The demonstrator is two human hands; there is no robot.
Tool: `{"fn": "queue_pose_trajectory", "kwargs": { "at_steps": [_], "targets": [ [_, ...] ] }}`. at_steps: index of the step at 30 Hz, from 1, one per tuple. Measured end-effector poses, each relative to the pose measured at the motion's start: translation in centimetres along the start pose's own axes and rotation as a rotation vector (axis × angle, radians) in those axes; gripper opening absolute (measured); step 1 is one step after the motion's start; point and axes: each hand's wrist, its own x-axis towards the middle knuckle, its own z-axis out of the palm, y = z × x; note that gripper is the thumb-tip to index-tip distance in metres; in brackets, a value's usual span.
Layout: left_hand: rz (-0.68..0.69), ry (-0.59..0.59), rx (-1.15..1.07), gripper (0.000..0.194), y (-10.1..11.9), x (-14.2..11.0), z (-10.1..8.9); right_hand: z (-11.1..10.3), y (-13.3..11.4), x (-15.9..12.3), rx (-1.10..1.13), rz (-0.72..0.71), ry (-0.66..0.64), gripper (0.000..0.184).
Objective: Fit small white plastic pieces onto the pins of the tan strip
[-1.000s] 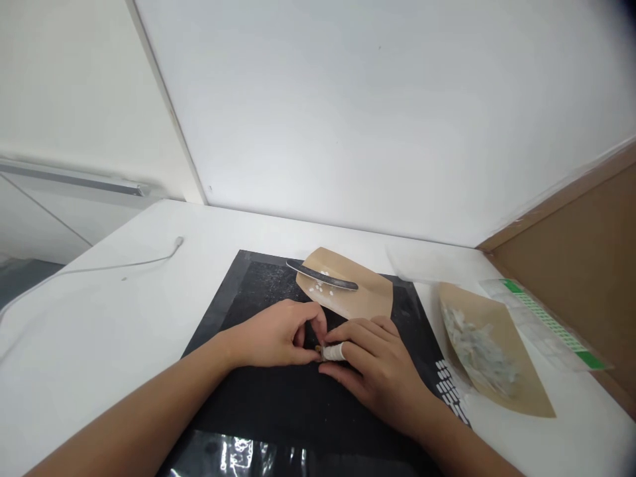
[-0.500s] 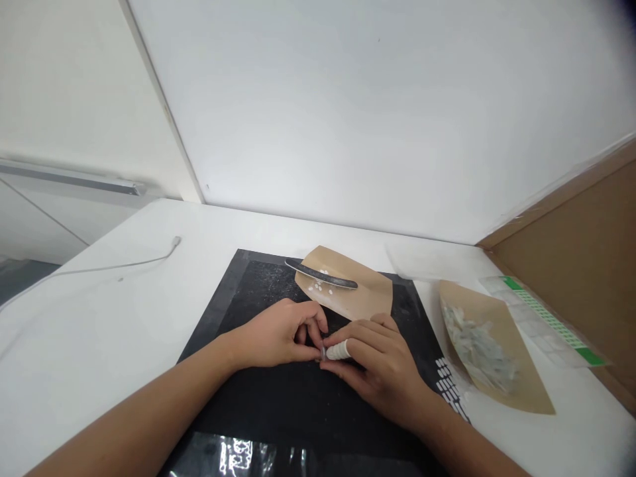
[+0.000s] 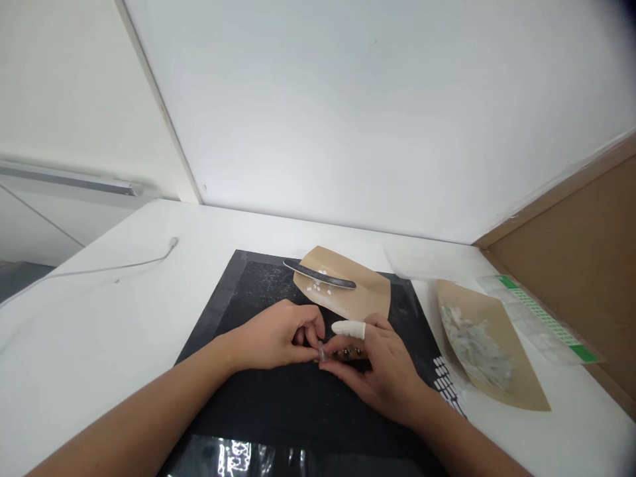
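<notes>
Pinching clear piece (image 3: 322,353), left hand (image 3: 278,335) curled, right hand (image 3: 385,363) opposite

Pale cable (image 3: 114,268) trails over left side of white worktop (image 3: 94,351). White wall (image 3: 322,119) rises behind, brown panel (image 3: 566,258) at far right, grey rail (image 3: 69,177) at far left.

The left grip (image 3: 273,335) and right grip (image 3: 386,363) pinch a small translucent piece (image 3: 322,355) over a flat black mat (image 3: 278,411); a white finger sleeve (image 3: 348,329) tops one raised right finger. Beyond them, a slim curved dark strip (image 3: 322,275) crosses tan paper (image 3: 368,293); rightward, curved brown paper (image 3: 527,387) holds translucent scraps (image 3: 481,348).
</notes>
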Motion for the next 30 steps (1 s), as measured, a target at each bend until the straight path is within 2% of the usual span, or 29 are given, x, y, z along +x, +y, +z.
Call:
{"fn": "queue_pose_trajectory", "kwargs": {
  "at_steps": [3, 8, 21, 30],
  "targets": [
    [0.003, -0.002, 0.006, 0.020, -0.18, 0.00, 0.00, 0.11, -0.09, -0.05, -0.013, 0.000, 0.040, 0.033],
    [0.005, -0.007, 0.018, 0.019, -0.26, -0.03, -0.06, 0.10, -0.23, 0.09, -0.060, 0.008, 0.024, 0.019],
    [0.018, 0.003, 0.061, 0.013, 0.24, -0.15, -0.10, 0.00, -0.46, 0.14, -0.064, 0.071, 0.016, 0.018],
    [0.028, 0.011, 0.100, 0.014, 0.58, -0.07, -0.10, -0.12, -0.38, 0.11, -0.051, -0.064, 0.051, 0.024]
  ]
}}
